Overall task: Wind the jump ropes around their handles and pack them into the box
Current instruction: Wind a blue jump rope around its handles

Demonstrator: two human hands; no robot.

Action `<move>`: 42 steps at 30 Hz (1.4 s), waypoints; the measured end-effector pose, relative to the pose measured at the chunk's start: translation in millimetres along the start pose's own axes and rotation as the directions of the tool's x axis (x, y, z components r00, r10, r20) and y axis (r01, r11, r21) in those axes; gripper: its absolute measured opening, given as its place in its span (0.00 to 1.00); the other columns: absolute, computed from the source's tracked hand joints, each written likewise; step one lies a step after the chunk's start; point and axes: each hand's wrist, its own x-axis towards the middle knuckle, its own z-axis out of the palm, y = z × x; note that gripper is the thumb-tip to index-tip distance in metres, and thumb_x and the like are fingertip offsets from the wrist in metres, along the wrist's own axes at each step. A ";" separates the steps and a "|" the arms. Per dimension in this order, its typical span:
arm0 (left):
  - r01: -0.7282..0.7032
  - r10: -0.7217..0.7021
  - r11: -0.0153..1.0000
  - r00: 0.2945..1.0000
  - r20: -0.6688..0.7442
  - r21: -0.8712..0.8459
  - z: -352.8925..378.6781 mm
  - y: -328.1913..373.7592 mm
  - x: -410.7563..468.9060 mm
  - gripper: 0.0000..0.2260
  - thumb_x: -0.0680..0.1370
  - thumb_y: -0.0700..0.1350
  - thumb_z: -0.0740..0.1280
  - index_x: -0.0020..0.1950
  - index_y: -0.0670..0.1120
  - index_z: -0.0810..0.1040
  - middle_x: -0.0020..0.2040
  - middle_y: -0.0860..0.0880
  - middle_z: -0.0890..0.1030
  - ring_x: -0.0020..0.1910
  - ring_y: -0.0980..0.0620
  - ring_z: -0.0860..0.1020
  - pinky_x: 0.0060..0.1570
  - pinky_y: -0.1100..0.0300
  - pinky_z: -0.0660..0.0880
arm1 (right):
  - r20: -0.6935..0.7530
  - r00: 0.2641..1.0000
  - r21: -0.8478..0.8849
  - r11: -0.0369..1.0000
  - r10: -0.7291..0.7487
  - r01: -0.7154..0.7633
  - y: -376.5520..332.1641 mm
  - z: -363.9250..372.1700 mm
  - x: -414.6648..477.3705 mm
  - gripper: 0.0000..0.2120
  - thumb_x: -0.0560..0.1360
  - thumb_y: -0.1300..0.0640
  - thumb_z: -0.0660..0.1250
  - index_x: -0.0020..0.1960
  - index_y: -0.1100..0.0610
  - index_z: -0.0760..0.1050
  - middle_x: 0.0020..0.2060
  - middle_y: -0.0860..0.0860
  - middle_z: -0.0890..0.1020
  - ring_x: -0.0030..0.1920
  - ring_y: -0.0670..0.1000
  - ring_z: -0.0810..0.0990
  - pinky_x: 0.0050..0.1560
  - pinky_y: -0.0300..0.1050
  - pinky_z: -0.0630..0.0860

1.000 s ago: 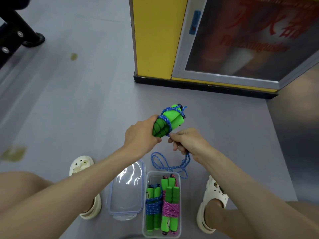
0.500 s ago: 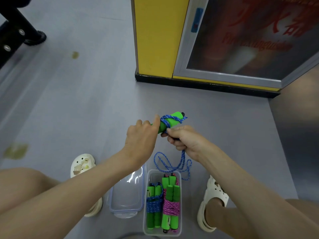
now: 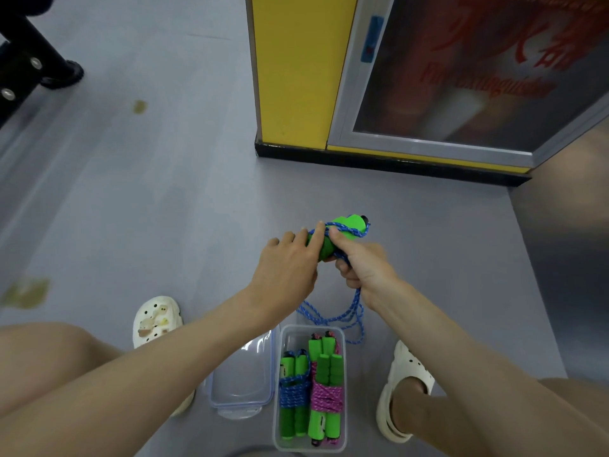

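Above the floor I hold a pair of green foam handles point(image 3: 346, 227) with blue rope wound round them. My left hand point(image 3: 290, 262) wraps the near end of the handles, its fingers lying over the top. My right hand point(image 3: 361, 267) pinches the blue rope point(image 3: 342, 316) against the handles, and the loose part hangs in loops down to the floor. Below stands a clear plastic box point(image 3: 342, 334) holding two wound ropes: one blue point(image 3: 294, 395), one pink point(image 3: 327, 395).
The box's clear lid point(image 3: 242, 380) lies on the floor to its left. My feet in white clogs point(image 3: 155, 319) point(image 3: 403, 367) flank the box. A yellow fire-extinguisher cabinet point(image 3: 293, 77) stands ahead, and a black equipment leg point(image 3: 43, 57) at the far left.
The handles have tipped lower and further from me. My right hand has come up from the hanging rope to the handles, and my left hand's fingers now lie over their top.
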 end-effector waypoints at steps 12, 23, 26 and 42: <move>0.753 0.018 -0.089 0.656 0.754 -0.652 -48.0 -27.7 21.2 0.21 0.68 0.52 0.73 0.58 0.46 0.77 0.50 0.45 0.83 0.44 0.46 0.83 0.45 0.54 0.80 | 0.338 0.927 0.156 0.981 -0.165 0.117 -11.6 -15.4 -4.0 0.14 0.75 0.50 0.66 0.35 0.58 0.73 0.25 0.51 0.69 0.20 0.43 0.57 0.24 0.37 0.53; 0.702 -0.197 0.079 0.707 0.679 -0.708 -40.4 -27.7 19.8 0.17 0.69 0.38 0.76 0.55 0.46 0.77 0.47 0.43 0.84 0.41 0.46 0.82 0.44 0.54 0.81 | 0.283 0.957 -0.094 0.992 -0.056 0.086 -7.5 -12.5 -0.4 0.16 0.77 0.48 0.65 0.45 0.62 0.78 0.28 0.53 0.75 0.24 0.46 0.64 0.27 0.37 0.64; 0.662 -0.270 0.213 0.746 0.608 -0.718 -37.4 -27.6 20.3 0.18 0.68 0.41 0.77 0.55 0.48 0.77 0.46 0.47 0.83 0.45 0.47 0.81 0.47 0.54 0.79 | 0.287 0.956 -0.156 0.983 -0.053 0.101 -6.9 -14.5 2.5 0.11 0.76 0.53 0.67 0.48 0.61 0.80 0.30 0.53 0.76 0.25 0.45 0.66 0.28 0.37 0.65; 0.395 -0.350 0.894 0.910 0.221 -0.212 -30.6 -18.5 9.2 0.22 0.73 0.56 0.70 0.63 0.51 0.70 0.45 0.46 0.82 0.43 0.42 0.78 0.36 0.57 0.65 | 0.298 0.949 -0.264 0.948 -0.097 0.180 -2.6 -3.2 -0.9 0.10 0.80 0.60 0.61 0.47 0.62 0.80 0.34 0.54 0.80 0.31 0.45 0.77 0.38 0.37 0.78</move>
